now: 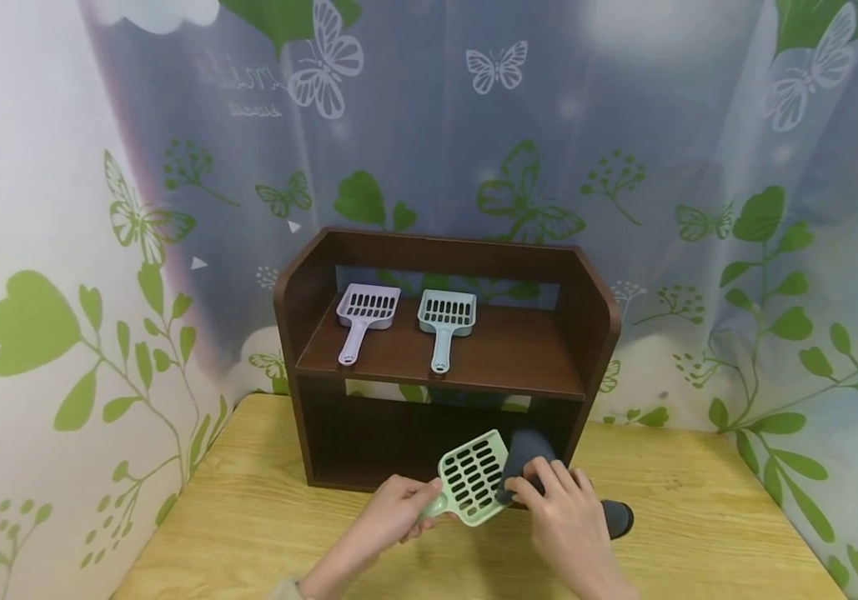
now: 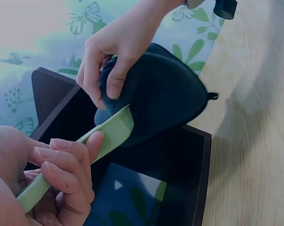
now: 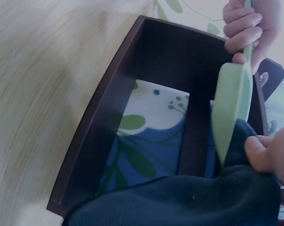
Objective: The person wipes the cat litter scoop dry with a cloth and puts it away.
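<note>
A green slotted litter scoop (image 1: 474, 479) is tilted in front of the lower shelf. My left hand (image 1: 402, 506) grips its handle, fingers curled round it in the left wrist view. Between the fingers and thumb of my right hand (image 1: 568, 517) is a dark blue cloth (image 2: 163, 94) with a small hanging loop (image 2: 212, 96) at one corner. A bunched part of the cloth meets the edge of the scoop's head in the right wrist view, and the rest hangs loose below the hand.
A dark brown two-tier shelf (image 1: 444, 385) stands on the wooden table (image 1: 248, 467). On its upper board lie a purple litter scoop (image 1: 368, 308) and a light blue one (image 1: 447, 315). A dark cylindrical object (image 1: 618, 518) lies right of my right hand. Patterned curtains (image 1: 429, 125) hang behind.
</note>
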Demonstrator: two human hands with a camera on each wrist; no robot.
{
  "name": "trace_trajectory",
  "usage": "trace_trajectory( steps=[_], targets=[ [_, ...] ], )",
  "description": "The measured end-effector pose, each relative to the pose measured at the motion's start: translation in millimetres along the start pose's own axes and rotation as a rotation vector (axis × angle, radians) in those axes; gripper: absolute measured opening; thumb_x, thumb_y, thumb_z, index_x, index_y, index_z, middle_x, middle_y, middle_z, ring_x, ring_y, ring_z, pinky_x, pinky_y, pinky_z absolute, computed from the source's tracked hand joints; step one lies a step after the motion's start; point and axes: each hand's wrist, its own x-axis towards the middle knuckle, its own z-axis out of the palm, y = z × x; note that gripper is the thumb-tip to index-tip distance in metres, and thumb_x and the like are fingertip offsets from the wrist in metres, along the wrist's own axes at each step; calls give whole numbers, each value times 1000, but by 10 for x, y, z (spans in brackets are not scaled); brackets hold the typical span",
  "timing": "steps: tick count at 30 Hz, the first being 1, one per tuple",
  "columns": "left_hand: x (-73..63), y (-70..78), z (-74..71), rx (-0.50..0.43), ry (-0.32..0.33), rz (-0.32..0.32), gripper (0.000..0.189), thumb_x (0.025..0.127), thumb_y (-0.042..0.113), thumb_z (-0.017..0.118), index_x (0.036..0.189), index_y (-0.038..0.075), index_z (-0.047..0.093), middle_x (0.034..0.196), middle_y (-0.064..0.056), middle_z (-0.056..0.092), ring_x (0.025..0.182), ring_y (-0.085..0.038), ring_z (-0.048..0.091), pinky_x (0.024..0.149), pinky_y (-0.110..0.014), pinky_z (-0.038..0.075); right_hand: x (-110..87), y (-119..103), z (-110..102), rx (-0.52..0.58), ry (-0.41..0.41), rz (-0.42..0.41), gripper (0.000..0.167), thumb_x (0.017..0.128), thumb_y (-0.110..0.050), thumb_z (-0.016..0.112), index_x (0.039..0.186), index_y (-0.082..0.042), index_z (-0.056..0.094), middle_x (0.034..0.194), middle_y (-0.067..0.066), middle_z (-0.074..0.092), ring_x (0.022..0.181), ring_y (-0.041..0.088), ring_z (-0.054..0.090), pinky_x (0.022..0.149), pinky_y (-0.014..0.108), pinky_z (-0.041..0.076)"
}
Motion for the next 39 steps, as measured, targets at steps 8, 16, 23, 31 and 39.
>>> trace_trajectory(
  steps=[8,16,23,31,39],
  targets=[
    [9,16,73,25,-16,13,45,106,31,55,83,-2,74,56,3,51,45,-5,37,43,-18,28,32,-25,77,-22,27,17,28,104,-24,48,96,-15,73,92,6,61,75,25,57,60,37,40],
    [34,-3,232,11,-5,28,39,106,29,55,87,1,76,57,3,54,46,-4,39,43,-17,30,189,-63,186,-85,39,107,15,85,-18,78,97,-10,74,94,5,63,76,23,61,59,36,45],
    [57,-15,143,-1,52,40,37,105,28,56,96,-2,77,61,3,59,47,-3,40,43,-15,28,185,-90,133,-53,5,103,20,79,-15,85,94,-10,73,93,6,62,76,24,60,56,34,39],
    [50,-70,53,2,61,22,40,106,30,54,97,-3,76,60,5,58,45,-2,36,42,-15,26,26,-62,40,118,-81,222,19,80,-10,85,94,-14,73,91,-2,56,72,12,56,59,27,45],
    [57,-122,13,-80,62,-5,43,108,32,50,110,-5,72,78,1,70,49,-2,39,44,-14,28,-59,7,7,652,-38,712,14,97,-11,68,110,-15,71,104,-7,60,92,5,61,76,20,52]
  ],
)
